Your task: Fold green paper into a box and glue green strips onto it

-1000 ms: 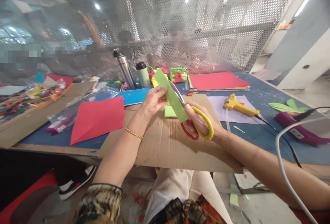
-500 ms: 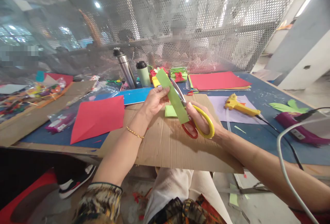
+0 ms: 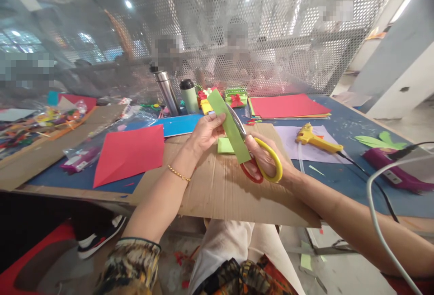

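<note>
Pinched in the closed fingers of the left hand (image 3: 205, 131), thumb on top: a long, narrow, light-green paper strip (image 3: 233, 135), tilted, held up above a brown corrugated-cardboard sheet (image 3: 217, 191). Gripped by the left long edge, above mid-length. Curled through and around the handles in the right hand (image 3: 263, 154): large metal-bladed scissors with one yellow and one red plastic loop (image 3: 271, 169). Metal lying along the strip's right edge, just ahead of the right fingers; cannot tell from this angle how wide apart the blades stand.

Handling, judged by look: strip very light, thin, flexible, yet flat under a single pinch; easy to crease or tear, probably not slippery. Best to take hold by the long edge, thumb against index, clear of the metal, with light pressure. Scissors rigid, heavier; to be taken by the loops only.

Below the left fingers, on the cardboard: a small light-green paper piece (image 3: 225, 146). Well left of them: a red paper sheet (image 3: 130, 154). Right of the right fingers: a yellow glue gun (image 3: 317, 140) on a pale-purple sheet (image 3: 286, 143).
</note>
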`<act>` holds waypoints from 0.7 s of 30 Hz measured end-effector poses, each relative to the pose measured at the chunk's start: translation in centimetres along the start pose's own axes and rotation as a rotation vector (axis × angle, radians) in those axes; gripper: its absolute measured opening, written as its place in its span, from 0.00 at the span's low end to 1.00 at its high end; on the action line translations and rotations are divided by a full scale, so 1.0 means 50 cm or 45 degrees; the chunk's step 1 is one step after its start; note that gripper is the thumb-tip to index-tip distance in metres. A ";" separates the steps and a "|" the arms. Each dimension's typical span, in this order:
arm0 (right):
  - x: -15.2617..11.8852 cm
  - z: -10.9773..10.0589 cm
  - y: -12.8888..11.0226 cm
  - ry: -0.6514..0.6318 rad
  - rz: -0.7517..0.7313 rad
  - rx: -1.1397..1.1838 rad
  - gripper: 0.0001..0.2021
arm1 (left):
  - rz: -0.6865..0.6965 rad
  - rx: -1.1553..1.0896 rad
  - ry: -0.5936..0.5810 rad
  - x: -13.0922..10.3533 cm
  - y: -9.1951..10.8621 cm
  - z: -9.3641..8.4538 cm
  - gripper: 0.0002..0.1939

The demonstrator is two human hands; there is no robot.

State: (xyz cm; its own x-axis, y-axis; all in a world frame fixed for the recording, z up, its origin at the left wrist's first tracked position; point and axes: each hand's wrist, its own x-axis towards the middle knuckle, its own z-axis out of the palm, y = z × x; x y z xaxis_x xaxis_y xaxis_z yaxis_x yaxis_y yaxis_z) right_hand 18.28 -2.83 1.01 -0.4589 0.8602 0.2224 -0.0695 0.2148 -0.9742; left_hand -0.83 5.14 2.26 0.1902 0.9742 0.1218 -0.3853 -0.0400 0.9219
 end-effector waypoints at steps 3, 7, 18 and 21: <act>0.006 -0.005 0.004 0.027 -0.007 -0.064 0.29 | -0.020 0.009 -0.015 0.001 -0.002 -0.002 0.10; 0.006 -0.008 -0.004 0.058 -0.009 -0.123 0.29 | -0.034 0.017 -0.050 0.001 -0.004 -0.002 0.11; 0.001 -0.009 -0.013 0.069 0.002 -0.127 0.28 | -0.017 0.048 -0.103 -0.001 -0.007 -0.001 0.15; 0.003 -0.010 -0.008 0.067 -0.023 -0.127 0.27 | -0.044 -0.024 -0.053 -0.002 0.005 0.002 0.16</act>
State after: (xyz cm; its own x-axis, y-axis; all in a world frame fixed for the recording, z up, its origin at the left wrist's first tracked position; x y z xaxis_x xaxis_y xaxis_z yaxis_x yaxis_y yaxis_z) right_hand 18.68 -2.57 1.48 -0.4109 0.8783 0.2444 0.0122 0.2733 -0.9619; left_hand -0.86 5.02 2.49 0.2406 0.9649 0.1055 -0.3946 -0.0020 0.9188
